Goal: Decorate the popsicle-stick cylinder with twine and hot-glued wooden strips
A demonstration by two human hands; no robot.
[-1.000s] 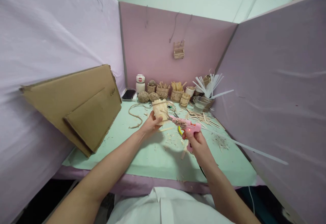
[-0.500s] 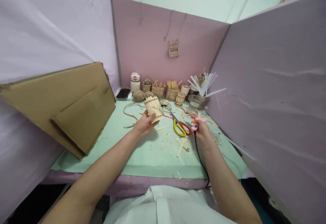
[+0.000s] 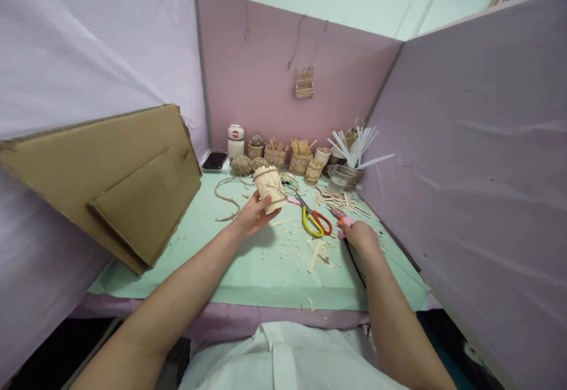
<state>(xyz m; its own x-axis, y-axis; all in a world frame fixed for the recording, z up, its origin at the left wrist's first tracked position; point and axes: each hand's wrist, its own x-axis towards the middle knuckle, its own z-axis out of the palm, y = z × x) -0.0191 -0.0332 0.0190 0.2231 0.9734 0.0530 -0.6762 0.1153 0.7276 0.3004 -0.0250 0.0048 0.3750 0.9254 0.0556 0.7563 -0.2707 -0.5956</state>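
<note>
A pale wooden-stick cup (image 3: 269, 188), wrapped with twine near its top and lower down, is tilted in my left hand (image 3: 254, 213). The thumb presses its near side and the other fingers pass beneath. My right hand (image 3: 362, 236) is closed round a pink hot glue gun (image 3: 343, 218), low over the right side of the table, its nozzle pointing away to the left. A black cord (image 3: 355, 266) trails from the gun toward the table edge. Between the hands lie scissors (image 3: 313, 221) with one yellow and one red handle.
Wood scraps (image 3: 323, 251) litter the middle of the green table (image 3: 248, 272). Thin sticks (image 3: 345, 201) lie at the right. Twine balls (image 3: 241, 165), a jar (image 3: 236, 142), stick-filled baskets (image 3: 275, 158) and white glue sticks (image 3: 357, 148) line the back. Cardboard (image 3: 146, 195) leans at left.
My right hand has carried the glue gun away from the cup, to the right and down toward the table. My left hand keeps holding the cup, now tilted. The scissors have come into full view.
</note>
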